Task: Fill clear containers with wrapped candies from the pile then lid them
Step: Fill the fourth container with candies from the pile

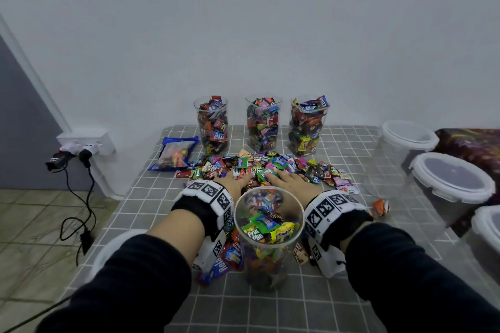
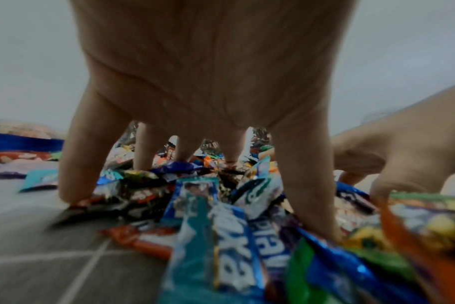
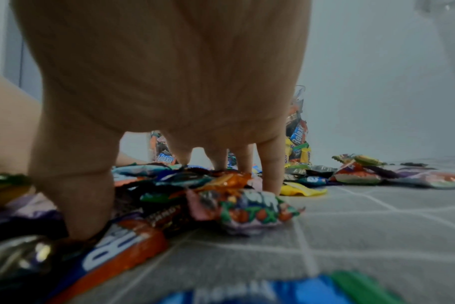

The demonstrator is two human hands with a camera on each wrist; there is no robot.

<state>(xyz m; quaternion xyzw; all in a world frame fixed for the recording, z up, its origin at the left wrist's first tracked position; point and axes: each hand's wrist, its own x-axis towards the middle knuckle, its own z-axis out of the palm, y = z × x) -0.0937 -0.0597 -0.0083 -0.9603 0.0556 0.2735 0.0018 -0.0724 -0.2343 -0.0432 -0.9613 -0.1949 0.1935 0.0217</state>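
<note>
Centrally, candy pile point(image 1: 259, 170) on grey checked cloth point(image 1: 151, 197); bare cloth at 6 and 9 o'clock of pile. Three filled containers point(image 1: 263, 123) in row at 12 o'clock, by wall. Part-filled container point(image 1: 267, 235) at 6 o'clock, between wrists. Lidded tubs point(image 1: 451, 178) at 3 o'clock, near table edge. Blue packet point(image 1: 174, 154) at 10 o'clock. Left hand point(image 1: 238, 184): fingers spread, tips pressed into pile, nothing enclosed. Right hand point(image 1: 293, 184): same, fingertips point(image 3: 271, 181) on wrappers.
</note>
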